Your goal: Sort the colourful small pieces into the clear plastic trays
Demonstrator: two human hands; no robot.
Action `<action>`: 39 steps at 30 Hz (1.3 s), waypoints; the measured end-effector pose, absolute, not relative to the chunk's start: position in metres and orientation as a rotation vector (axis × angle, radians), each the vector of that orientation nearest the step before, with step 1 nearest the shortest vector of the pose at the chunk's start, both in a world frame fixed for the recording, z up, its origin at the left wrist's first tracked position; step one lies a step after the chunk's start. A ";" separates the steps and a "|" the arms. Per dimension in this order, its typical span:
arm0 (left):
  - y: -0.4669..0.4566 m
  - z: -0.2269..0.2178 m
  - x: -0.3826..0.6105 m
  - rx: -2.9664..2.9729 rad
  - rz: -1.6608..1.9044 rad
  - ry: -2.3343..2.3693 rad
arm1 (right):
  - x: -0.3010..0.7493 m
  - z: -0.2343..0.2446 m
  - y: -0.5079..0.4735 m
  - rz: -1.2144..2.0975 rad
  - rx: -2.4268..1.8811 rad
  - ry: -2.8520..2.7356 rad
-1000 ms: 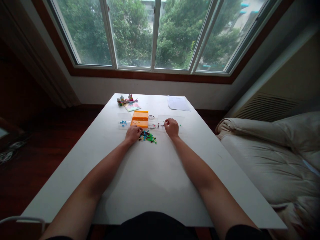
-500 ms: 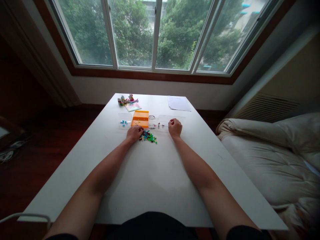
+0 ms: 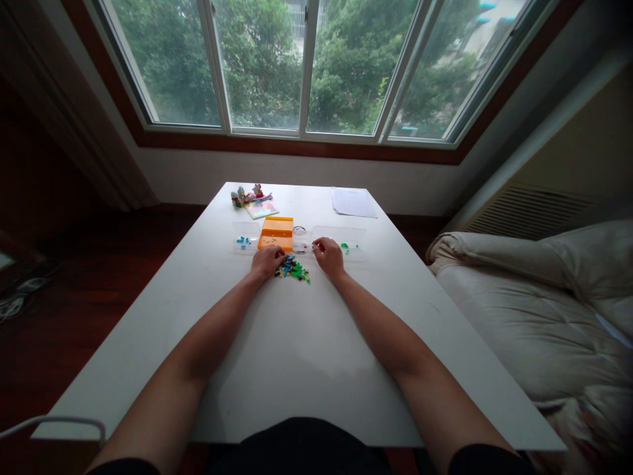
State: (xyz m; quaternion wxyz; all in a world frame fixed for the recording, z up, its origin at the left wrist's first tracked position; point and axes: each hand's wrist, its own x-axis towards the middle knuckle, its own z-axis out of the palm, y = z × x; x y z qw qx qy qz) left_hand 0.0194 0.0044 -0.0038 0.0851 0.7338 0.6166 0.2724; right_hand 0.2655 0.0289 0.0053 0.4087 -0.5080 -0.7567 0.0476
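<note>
A small heap of loose toy bricks [image 3: 295, 270], mostly green, blue and dark, lies on the white table [image 3: 297, 343] between my hands. My left hand [image 3: 267, 260] rests at the heap's left edge with its fingers curled onto the bricks. My right hand [image 3: 328, 254] sits just right of the heap, fingers curled together above a clear tray [image 3: 341, 241] that holds a few green pieces. What either hand holds is too small to make out. An orange tray [image 3: 277, 233] stands right behind the heap.
A clear tray with blue pieces [image 3: 244, 240] lies left of the orange tray. A built toy model on a booklet [image 3: 253, 198] and a sheet of paper [image 3: 352, 202] lie at the table's far end. A white padded couch [image 3: 534, 303] is at the right. A window spans the back.
My right hand has moved left from the clear tray toward the brick heap, uncovering a few green pieces in the tray. My left hand has stayed at the heap.
</note>
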 end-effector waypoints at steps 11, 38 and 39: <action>-0.008 0.003 0.026 2.285 1.051 1.555 | 0.259 0.011 0.018 0.147 -1.141 -2.031; -0.013 0.004 0.033 2.143 1.152 1.393 | 0.243 0.015 0.005 0.064 -0.870 -2.394; -0.012 0.003 0.032 2.132 1.160 1.411 | 0.244 0.015 0.005 0.066 -0.884 -2.383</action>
